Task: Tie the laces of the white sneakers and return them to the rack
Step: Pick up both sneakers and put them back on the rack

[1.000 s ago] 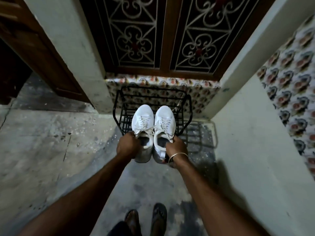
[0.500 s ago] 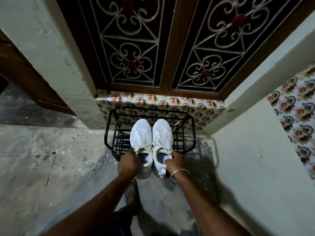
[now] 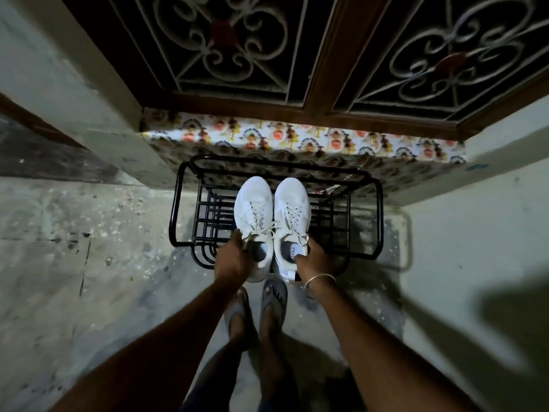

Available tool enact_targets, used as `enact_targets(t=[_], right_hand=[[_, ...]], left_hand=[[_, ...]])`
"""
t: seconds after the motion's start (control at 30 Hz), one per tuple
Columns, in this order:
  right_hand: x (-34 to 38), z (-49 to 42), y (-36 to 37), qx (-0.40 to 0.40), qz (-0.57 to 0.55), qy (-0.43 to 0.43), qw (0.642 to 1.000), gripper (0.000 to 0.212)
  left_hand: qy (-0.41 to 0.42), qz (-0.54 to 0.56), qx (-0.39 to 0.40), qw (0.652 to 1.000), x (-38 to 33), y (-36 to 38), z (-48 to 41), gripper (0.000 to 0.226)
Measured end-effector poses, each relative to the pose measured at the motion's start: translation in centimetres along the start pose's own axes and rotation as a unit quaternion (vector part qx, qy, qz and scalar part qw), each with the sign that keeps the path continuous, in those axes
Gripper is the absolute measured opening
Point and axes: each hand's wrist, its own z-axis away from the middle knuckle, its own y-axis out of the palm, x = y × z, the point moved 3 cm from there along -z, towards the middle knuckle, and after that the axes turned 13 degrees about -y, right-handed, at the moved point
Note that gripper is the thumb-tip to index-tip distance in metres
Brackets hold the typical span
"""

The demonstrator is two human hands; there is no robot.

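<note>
Two white sneakers sit side by side at frame centre, toes up-frame, laces knotted: left sneaker [image 3: 253,212], right sneaker [image 3: 291,212]. The left hand [image 3: 234,257] clamps the left heel and the right hand [image 3: 315,260] the right heel. Both are over the black wire rack [image 3: 379,218] on a mottled concrete floor [image 3: 74,248].
</note>
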Motion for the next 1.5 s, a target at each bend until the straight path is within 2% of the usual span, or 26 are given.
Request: enact_targets(t=[0.2, 0.3, 0.4, 0.67, 0.87, 1.13, 1.3, 1.43, 1.5], right_hand=[[-3.2, -3.7, 2.3, 0.02, -0.01, 0.02, 1.0, 0.058], [-6.0, -5.1, 3.5, 0.012, 0.001, 0.009, 1.0, 0.069], [-7.8, -6.1, 4.1, 0.014, 0.02, 0.002, 1.0, 0.075], [-8.1, -7.2, 4.5, 0.01, 0.004, 0.007, 1.0, 0.073], [-8.4, -7.4, 4.3, 0.01, 0.016, -0.004, 1.0, 0.069], [-9.2, -7.2, 5.0, 0.014, 0.033, -0.008, 0.999, 0.07], [-9.7, -7.3, 5.4, 0.016, 0.033, -0.003, 0.999, 0.07], [-8.7, -7.1, 5.4, 0.031, 0.027, 0.015, 0.999, 0.081], [-7.9, -6.8, 5.2, 0.018, 0.05, 0.014, 0.998, 0.08]], left_hand=[[-0.014, 0.002, 0.013, 1.0, 1.0, 3.6, -4.3, 0.047], [-0.006, -0.006, 0.013, 1.0, 1.7, 4.8, -5.6, 0.069], [-0.008, 0.022, 0.013, 1.0, 1.7, 5.5, -5.8, 0.077], [-0.037, 0.056, 0.01, 0.998, 2.1, 8.2, -7.4, 0.062], [-0.027, 0.041, -0.006, 0.999, 2.8, 9.4, -8.2, 0.063], [-0.029, 0.096, 0.013, 0.995, 2.8, 9.7, -7.9, 0.051], [-0.022, 0.075, 0.007, 0.997, 2.9, 9.7, -7.9, 0.06], [-0.025, 0.069, 0.028, 0.997, 2.6, 9.2, -7.5, 0.068], [-0.013, 0.069, 0.011, 0.997, 1.8, 8.4, -6.6, 0.062]])
